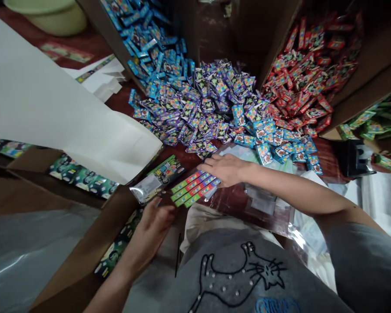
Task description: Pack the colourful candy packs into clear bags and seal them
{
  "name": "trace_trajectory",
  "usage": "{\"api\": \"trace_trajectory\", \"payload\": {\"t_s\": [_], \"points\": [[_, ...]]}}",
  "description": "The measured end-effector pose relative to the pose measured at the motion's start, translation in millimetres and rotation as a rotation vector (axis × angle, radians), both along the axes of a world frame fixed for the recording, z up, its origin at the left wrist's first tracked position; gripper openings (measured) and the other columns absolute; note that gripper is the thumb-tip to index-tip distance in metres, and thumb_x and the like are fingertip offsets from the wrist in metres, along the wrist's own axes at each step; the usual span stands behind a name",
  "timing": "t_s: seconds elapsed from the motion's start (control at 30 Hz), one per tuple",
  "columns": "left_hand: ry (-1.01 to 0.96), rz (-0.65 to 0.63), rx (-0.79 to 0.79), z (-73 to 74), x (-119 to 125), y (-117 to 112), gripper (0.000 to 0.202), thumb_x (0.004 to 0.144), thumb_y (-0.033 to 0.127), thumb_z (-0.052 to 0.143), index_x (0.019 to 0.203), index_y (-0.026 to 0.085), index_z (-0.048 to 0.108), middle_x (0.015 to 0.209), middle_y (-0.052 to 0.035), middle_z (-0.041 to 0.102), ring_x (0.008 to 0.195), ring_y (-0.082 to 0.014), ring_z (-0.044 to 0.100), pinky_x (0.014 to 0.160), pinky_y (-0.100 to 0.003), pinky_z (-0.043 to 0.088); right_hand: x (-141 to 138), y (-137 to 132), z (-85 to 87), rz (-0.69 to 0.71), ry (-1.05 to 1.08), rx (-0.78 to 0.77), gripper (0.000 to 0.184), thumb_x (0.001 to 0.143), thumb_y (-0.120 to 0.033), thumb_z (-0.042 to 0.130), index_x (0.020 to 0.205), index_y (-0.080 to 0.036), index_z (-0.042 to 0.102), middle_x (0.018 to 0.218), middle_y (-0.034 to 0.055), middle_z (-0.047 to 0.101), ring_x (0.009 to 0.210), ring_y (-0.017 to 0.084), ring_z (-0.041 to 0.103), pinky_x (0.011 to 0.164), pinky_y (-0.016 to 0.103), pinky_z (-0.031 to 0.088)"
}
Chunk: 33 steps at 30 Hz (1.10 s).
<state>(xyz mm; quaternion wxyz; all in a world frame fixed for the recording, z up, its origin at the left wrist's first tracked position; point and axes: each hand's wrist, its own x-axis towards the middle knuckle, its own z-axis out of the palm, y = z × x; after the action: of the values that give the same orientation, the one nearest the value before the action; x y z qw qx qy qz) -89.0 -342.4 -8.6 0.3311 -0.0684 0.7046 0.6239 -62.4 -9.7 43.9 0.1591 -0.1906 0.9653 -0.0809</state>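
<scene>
My right hand lies flat, fingers stretched, on a row of several small packets lined up side by side at the table's near edge. My left hand is curled, its fingertips pinching the near end of a clear bag with a green printed card. Just beyond, loose piles of small packets spread across the table: purple ones in the middle, blue ones to the left, red ones to the right.
A large white sheet covers the left. Below it an open cardboard box holds filled green bags. Clear plastic bags lie under my right forearm. A green basin stands far left; green packets sit far right.
</scene>
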Motion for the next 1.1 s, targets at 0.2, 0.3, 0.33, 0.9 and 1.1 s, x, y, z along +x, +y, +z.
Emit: {"api": "trace_trajectory", "payload": {"t_s": [0.2, 0.3, 0.33, 0.9, 1.1], "points": [[1.048, -0.163, -0.165, -63.8, 0, 30, 0.149, 0.057, 0.054, 0.106, 0.172, 0.023, 0.017, 0.173, -0.0246, 0.031, 0.163, -0.0469, 0.035, 0.136, -0.065, 0.027, -9, 13, -30.7, 0.005, 0.113, -0.313, 0.126, 0.080, -0.070, 0.089, 0.177, -0.022, 0.023, 0.173, 0.0227, 0.043, 0.156, 0.046, 0.042, 0.126, 0.067, 0.040], [1.202, -0.111, -0.122, -85.4, -11, 56, 0.130, 0.077, 0.047, 0.096, 0.173, 0.021, 0.012, 0.153, -0.0206, 0.049, 0.144, -0.0373, 0.056, 0.126, -0.059, 0.044, 4, 30, -53.3, -0.101, 0.193, -0.587, 0.153, 0.075, -0.088, 0.082, 0.179, -0.026, -0.011, 0.188, 0.0217, 0.004, 0.174, 0.044, 0.009, 0.139, 0.066, 0.017], [1.225, -0.104, -0.115, -88.3, -14, 60, 0.128, 0.078, 0.044, 0.095, 0.173, 0.021, 0.012, 0.149, -0.0190, 0.051, 0.138, -0.0350, 0.059, 0.122, -0.057, 0.048, 9, 34, -58.4, -0.141, 0.188, -0.648, 0.158, 0.074, -0.092, 0.079, 0.177, -0.027, -0.022, 0.188, 0.0208, -0.006, 0.175, 0.043, 0.002, 0.140, 0.065, 0.014], [1.479, -0.589, -0.631, -50.6, -69, -43, 0.063, 0.099, 0.032, 0.071, 0.159, 0.022, 0.055, 0.157, -0.0205, 0.065, 0.150, -0.0408, 0.059, 0.131, -0.061, 0.039, -40, 5, 7.5, 0.296, 0.149, -0.228, 0.071, 0.104, -0.056, 0.069, 0.157, -0.012, 0.052, 0.143, 0.0214, 0.069, 0.127, 0.033, 0.069, 0.108, 0.053, 0.059], [1.449, -0.295, -0.722, 7.5, -112, -69, 0.046, 0.105, 0.024, 0.055, 0.150, 0.021, 0.062, 0.138, -0.0128, 0.078, 0.119, -0.0251, 0.078, 0.105, -0.035, 0.060, -73, -30, 32.0, 0.427, 0.247, -0.335, 0.067, 0.107, -0.055, 0.064, 0.157, -0.012, 0.051, 0.144, 0.0195, 0.070, 0.128, 0.032, 0.068, 0.110, 0.049, 0.057]]}}
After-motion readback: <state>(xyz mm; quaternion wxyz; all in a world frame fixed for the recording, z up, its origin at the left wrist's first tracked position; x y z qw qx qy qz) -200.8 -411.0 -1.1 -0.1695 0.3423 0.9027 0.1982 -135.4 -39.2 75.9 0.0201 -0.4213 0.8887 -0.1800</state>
